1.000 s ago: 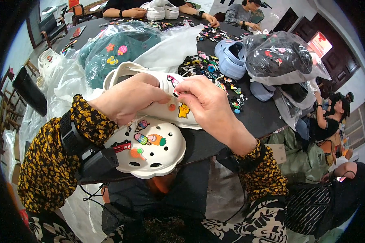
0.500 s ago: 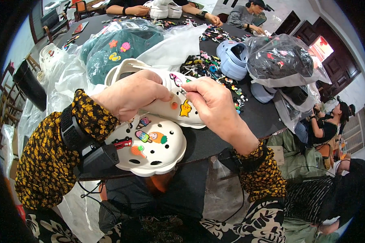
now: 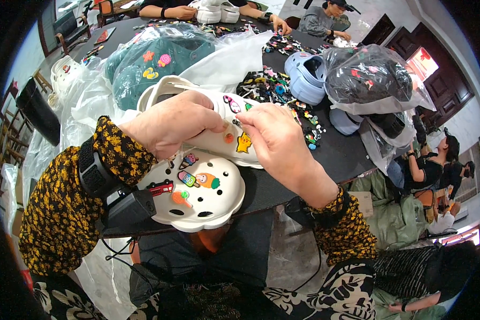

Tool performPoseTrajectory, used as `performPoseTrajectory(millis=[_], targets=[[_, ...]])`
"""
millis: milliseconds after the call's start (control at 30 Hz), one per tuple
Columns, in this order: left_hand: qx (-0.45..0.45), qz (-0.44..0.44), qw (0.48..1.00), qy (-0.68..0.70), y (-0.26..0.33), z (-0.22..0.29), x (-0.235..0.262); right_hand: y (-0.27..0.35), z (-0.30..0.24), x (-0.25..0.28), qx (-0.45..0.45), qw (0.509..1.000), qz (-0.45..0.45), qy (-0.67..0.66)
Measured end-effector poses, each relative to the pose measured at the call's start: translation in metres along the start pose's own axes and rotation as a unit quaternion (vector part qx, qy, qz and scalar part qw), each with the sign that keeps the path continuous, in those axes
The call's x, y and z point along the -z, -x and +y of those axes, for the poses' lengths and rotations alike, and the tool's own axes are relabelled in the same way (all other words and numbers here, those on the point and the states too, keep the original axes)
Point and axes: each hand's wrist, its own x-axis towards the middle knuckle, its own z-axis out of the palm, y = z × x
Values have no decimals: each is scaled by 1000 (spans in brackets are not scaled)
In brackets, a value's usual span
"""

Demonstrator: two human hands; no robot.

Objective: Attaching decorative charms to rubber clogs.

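Pale, grey-veined walls back the room, with a dark brown panelled door at the upper right and a bright panel bearing a red shape against it. A black table stands over a grey floor, with a black armchair beyond its far left side. Brown wooden seats line the left edge (stools or chairs, too bent by the lens to tell).
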Motion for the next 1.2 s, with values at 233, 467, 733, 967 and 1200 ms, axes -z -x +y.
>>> performPoseTrajectory(millis=[233,467,733,967,1200], targets=[[1,-1,1000,8,1,1,-1,1,-2,-1,40,995,2,94],[-46,-17,998,-49,-3,-3,2,2,-6,1,96,974,1,205],[6,8,1000,-20,-1,-2,1,11,-17,2,64,983,-26,172],[6,-21,972,-234,5,9,9,15,-20,10,2,991,-91,102],[70,12,982,-177,12,22,-1,14,-19,14,6,989,-130,74]])
